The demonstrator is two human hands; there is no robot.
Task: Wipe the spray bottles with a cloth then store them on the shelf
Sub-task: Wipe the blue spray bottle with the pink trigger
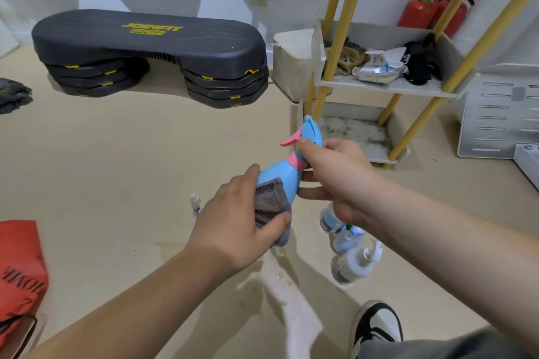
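Holds blue spray bottle (pixel 278 179) in mid-air over the floor, long axis slanting from base at lower left up to nozzle at upper right, pointing toward the shelf (pixel 385 88). Curls right grip (pixel 335 178) round the pink neck; wraps left grip (pixel 233 227), with grey cloth (pixel 269 198), round the lower body. Puts right grip nearer the shelf for storing. Seems to leave more bottles (pixel 354 262) on the floor below, blurred.
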